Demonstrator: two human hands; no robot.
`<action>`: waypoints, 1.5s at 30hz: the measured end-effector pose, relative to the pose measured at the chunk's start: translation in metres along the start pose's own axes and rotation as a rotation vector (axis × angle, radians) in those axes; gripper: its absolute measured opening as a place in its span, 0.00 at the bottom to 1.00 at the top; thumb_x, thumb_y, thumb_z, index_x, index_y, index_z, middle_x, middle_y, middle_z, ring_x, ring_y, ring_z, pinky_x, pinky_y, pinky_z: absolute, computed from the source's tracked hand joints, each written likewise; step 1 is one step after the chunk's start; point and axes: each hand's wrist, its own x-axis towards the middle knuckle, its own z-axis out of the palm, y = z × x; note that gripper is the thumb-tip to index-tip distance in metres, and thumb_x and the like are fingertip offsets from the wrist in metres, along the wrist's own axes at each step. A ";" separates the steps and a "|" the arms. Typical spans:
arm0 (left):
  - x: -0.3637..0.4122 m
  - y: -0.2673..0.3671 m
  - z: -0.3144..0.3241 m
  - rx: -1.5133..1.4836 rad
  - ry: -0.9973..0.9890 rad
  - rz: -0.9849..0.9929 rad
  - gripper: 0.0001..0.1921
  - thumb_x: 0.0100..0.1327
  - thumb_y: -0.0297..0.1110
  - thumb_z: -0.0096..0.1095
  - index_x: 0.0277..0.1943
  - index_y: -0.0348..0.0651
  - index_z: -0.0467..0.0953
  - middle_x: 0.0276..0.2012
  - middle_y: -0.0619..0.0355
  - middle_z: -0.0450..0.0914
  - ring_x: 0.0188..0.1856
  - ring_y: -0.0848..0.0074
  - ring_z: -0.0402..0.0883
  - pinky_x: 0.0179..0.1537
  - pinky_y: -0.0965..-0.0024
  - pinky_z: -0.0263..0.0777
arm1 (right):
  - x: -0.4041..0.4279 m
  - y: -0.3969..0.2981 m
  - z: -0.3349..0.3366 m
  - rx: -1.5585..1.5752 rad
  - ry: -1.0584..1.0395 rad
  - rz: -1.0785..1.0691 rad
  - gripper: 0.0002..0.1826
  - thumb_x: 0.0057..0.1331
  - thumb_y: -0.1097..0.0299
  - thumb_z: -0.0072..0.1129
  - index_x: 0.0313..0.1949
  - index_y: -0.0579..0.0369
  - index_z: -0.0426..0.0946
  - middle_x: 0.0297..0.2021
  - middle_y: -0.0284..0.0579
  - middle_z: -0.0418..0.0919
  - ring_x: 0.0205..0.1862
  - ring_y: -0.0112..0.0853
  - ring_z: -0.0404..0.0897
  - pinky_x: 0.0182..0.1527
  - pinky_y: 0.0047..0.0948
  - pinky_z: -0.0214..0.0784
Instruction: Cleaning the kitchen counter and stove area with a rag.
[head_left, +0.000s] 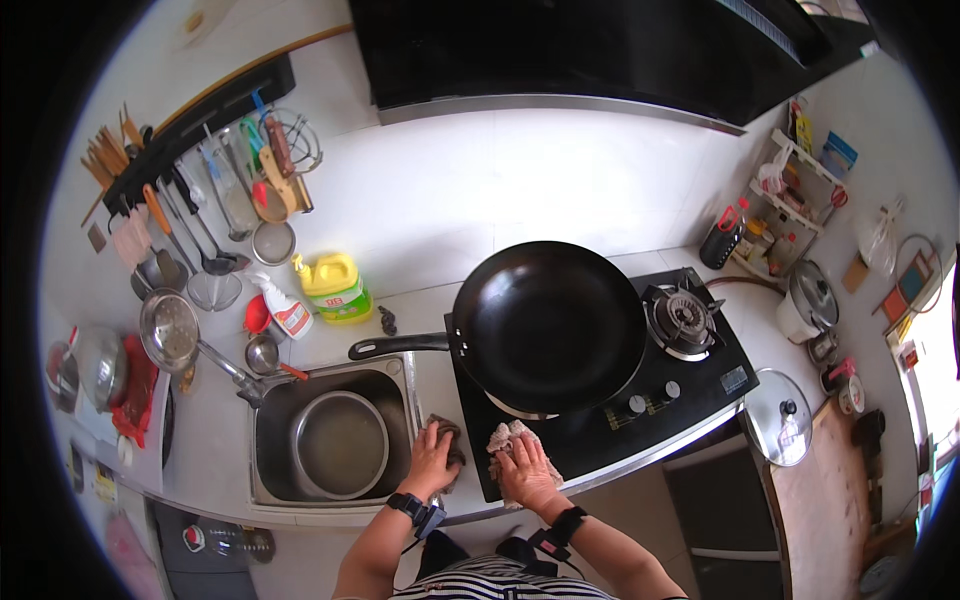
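My left hand (433, 462) grasps a crumpled dark brown cloth (450, 435) on the narrow strip of counter between the sink and the stove. A pale, bunched cloth (511, 433) lies under my right hand (528, 474), fingers spread over it, at the front left corner of the black glass gas stove (585, 450). Behind that hand, a large black wok (551, 330) sits over the left burner, its handle (401, 345) pointing left over the counter. In the steel sink (274, 442) left of my left hand stands a round metal basin (341, 446) with cloudy water.
A yellow detergent jug (334, 289) and a white spray bottle (281, 307) stand behind the sink. A long-handled metal strainer (171, 330) reaches to the sink's corner. The right burner (684, 319) is uncovered. A glass lid (778, 420) lies right of the stove; a black range hood (570, 52) hangs above.
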 end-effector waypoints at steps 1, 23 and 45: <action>-0.001 0.002 0.001 0.039 -0.096 -0.025 0.28 0.44 0.35 0.62 0.50 0.41 0.65 0.56 0.48 0.56 0.56 0.48 0.55 0.55 0.56 0.56 | 0.006 -0.004 0.006 -0.002 -0.015 0.008 0.18 0.52 0.65 0.49 0.44 0.51 0.71 0.50 0.57 0.63 0.56 0.52 0.58 0.57 0.51 0.47; -0.038 -0.137 -0.038 -1.399 -0.187 -0.483 0.19 0.47 0.20 0.55 0.46 0.37 0.69 0.37 0.59 0.73 0.39 0.79 0.71 0.43 0.77 0.66 | 0.184 -0.018 0.110 -0.455 -0.131 -0.036 0.18 0.55 0.72 0.43 0.47 0.56 0.66 0.51 0.54 0.61 0.57 0.47 0.57 0.58 0.39 0.52; 0.030 -0.062 0.019 -1.623 -0.119 -0.464 0.25 0.58 0.27 0.54 0.58 0.38 0.56 0.44 0.57 0.70 0.43 0.77 0.70 0.43 0.74 0.68 | -0.029 -0.046 0.006 0.051 0.037 -0.056 0.21 0.41 0.77 0.53 0.39 0.55 0.70 0.43 0.47 0.70 0.50 0.42 0.67 0.54 0.41 0.57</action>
